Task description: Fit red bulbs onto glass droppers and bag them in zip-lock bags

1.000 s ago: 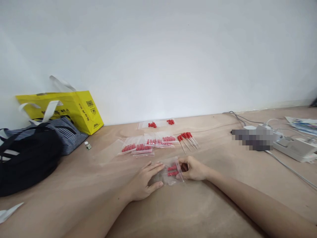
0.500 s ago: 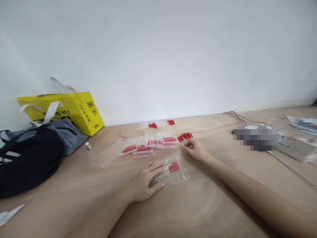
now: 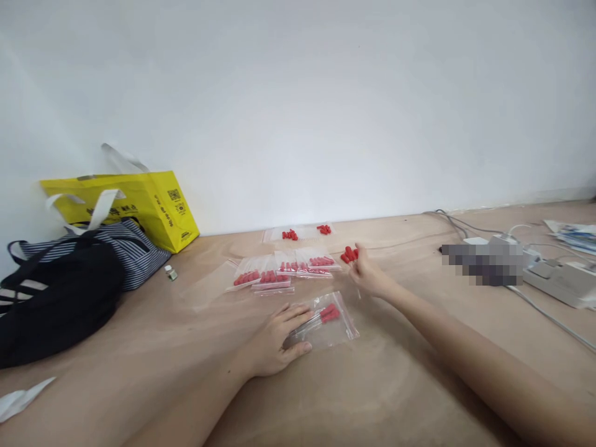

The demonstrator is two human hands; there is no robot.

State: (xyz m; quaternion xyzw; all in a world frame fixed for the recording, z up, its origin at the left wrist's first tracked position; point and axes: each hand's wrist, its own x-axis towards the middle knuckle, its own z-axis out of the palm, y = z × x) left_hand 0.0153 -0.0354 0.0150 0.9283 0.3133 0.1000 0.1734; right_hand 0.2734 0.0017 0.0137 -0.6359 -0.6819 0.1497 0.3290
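Note:
My left hand [image 3: 282, 341] lies flat, fingers stretched and thumb apart, over the lower end of a clear zip bag [image 3: 344, 326]. Inside that bag are several glass droppers with red rubber bulbs [image 3: 330, 312], their clear stems partly under my fingers. My right hand [image 3: 370, 275] is closed around a bunch of droppers [image 3: 350, 254], red bulbs sticking out toward the left; a clear stem shows below the hand. Left of it lies an overlapping row of zip bags [image 3: 272, 280] with more red-bulbed droppers.
Near the wall, a clear bag [image 3: 302, 234] lies under two clusters of red bulbs. A yellow bag [image 3: 158, 211], a black bag [image 3: 60, 298] and a small bottle [image 3: 171, 272] stand at left. At right are a power strip [image 3: 559, 282], cables and papers [image 3: 572, 236].
The droppers that were spread side by side at my right hand are now bunched in its grip, and that hand has turned more upright. My left hand stays on the bag.

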